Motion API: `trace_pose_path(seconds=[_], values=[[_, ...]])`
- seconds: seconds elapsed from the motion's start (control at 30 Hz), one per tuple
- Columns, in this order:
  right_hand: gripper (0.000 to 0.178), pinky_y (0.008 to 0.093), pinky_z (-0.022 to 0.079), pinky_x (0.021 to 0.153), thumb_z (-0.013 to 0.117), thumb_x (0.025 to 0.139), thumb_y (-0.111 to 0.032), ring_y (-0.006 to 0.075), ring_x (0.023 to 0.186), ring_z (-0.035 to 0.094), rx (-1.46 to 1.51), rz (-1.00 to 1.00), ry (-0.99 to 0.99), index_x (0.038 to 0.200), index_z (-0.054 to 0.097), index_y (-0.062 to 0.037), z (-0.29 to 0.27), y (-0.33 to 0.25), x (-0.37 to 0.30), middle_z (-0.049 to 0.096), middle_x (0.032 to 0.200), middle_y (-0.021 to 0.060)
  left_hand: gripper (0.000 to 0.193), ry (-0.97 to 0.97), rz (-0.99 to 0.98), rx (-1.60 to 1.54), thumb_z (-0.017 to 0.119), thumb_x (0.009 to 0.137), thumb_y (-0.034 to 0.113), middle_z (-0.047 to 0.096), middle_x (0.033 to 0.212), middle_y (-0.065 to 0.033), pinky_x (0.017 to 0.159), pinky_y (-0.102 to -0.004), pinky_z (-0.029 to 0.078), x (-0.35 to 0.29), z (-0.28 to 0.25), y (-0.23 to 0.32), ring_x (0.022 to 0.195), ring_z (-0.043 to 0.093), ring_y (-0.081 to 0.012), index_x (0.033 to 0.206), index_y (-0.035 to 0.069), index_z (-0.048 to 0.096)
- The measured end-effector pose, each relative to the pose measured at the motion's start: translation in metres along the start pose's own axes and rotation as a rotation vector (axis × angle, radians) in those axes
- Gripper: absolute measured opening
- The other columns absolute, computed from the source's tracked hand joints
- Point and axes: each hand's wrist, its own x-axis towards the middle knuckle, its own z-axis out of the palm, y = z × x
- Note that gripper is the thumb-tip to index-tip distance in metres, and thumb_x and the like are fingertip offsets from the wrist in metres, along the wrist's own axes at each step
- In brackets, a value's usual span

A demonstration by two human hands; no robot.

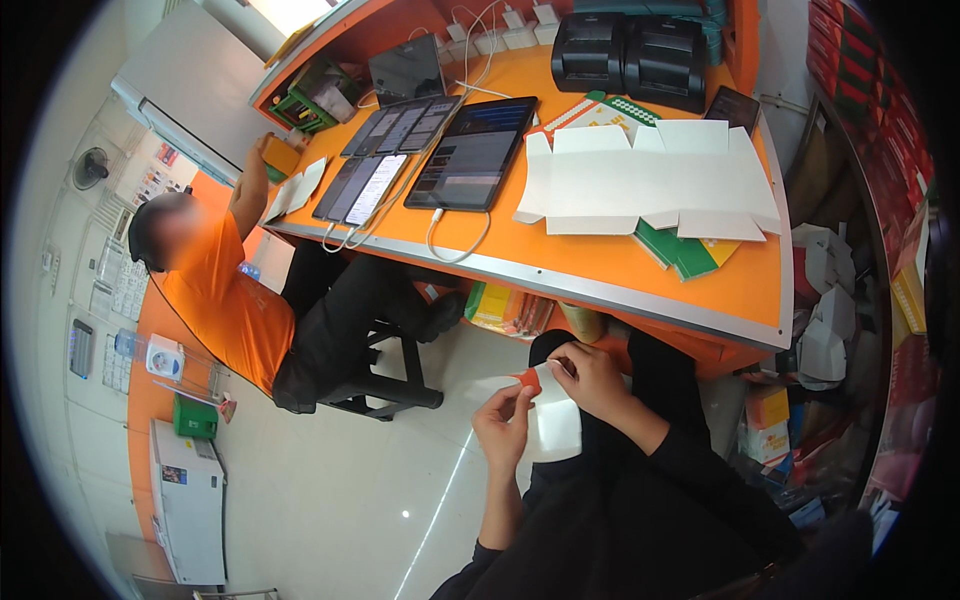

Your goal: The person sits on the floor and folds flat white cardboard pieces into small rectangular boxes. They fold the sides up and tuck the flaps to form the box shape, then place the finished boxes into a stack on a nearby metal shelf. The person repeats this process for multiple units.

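Observation:
Above my lap, both hands are on a small white cardboard box point(554, 425) with a red-orange patch at its upper edge. My left hand point(503, 424) pinches the box near that patch, thumb against fingers. My right hand point(592, 382) grips the top edge with bent fingers. The far side of the box is hidden from me. On the orange desk ahead lies a stack of flat, unfolded white cartons point(650, 175). Beneath them a green and yellow printed carton point(690, 250) sticks out.
A tablet point(472, 155), several phones point(375, 190) and white charging cables lie on the desk. Two black printers point(628, 60) stand at the back. The desk's metal edge point(540, 278) runs ahead of my knees. A seated co-worker point(235, 300) at left holds a yellow box point(280, 157).

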Motion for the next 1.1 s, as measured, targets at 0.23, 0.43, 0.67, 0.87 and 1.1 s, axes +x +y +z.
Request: trace_pose_path(seconds=[0.23, 0.43, 0.67, 0.87, 1.1], values=[[0.015, 0.0254, 0.055, 0.07, 0.072, 0.083, -0.007, 0.0127, 0.079, 0.066, 0.455, 0.236, -0.241, 0.092, 0.067, 0.0041, -0.011, 0.007, -0.001, 0.068, 0.093, 0.0099, 0.014, -0.019, -0.135, -0.245, 0.07, 0.082, -0.004, 0.068, 0.092, -0.0114, 0.078, -0.0278, 0.057, 0.012, -0.016, -0.03, 0.083, 0.068, -0.0171, 0.095, -0.007, 0.064], [0.015, 0.0242, 0.053, 0.069, 0.073, 0.083, -0.007, 0.0123, 0.082, 0.064, 0.561, 0.15, -0.191, 0.09, 0.068, 0.0051, -0.003, 0.003, -0.003, 0.064, 0.097, 0.01, 0.015, -0.02, -0.007, -0.211, 0.068, 0.082, -0.006, 0.069, 0.094, -0.0103, 0.081, -0.0274, 0.052, 0.006, -0.005, -0.04, 0.087, 0.066, -0.0157, 0.097, -0.004, 0.065], [0.012, 0.0238, 0.051, 0.064, 0.074, 0.081, -0.007, 0.0124, 0.072, 0.063, 0.465, 0.106, -0.08, 0.087, 0.068, 0.0026, -0.005, -0.016, -0.004, 0.063, 0.092, 0.0082, 0.014, 0.025, 0.184, -0.01, 0.069, 0.081, -0.007, 0.068, 0.095, -0.0092, 0.081, -0.0279, 0.051, 0.006, -0.004, -0.036, 0.09, 0.065, -0.0151, 0.094, -0.004, 0.066], [0.013, 0.0232, 0.052, 0.064, 0.074, 0.081, -0.007, 0.0126, 0.072, 0.064, 0.532, 0.093, 0.01, 0.087, 0.068, 0.0031, -0.003, -0.022, -0.003, 0.063, 0.091, 0.008, 0.016, 0.052, 0.314, 0.045, 0.071, 0.079, -0.009, 0.068, 0.091, -0.0078, 0.08, -0.0269, 0.051, 0.005, 0.001, -0.035, 0.088, 0.064, -0.0143, 0.093, -0.003, 0.065], [0.012, 0.0235, 0.055, 0.068, 0.073, 0.081, -0.005, 0.0135, 0.075, 0.065, 0.413, 0.06, 0.009, 0.086, 0.067, 0.0044, -0.012, -0.031, -0.002, 0.063, 0.091, 0.0086, 0.02, 0.107, 0.185, -0.316, 0.071, 0.08, -0.008, 0.068, 0.087, -0.0097, 0.076, -0.0251, 0.051, -0.001, 0.008, -0.031, 0.08, 0.065, -0.0139, 0.097, -0.004, 0.062]])
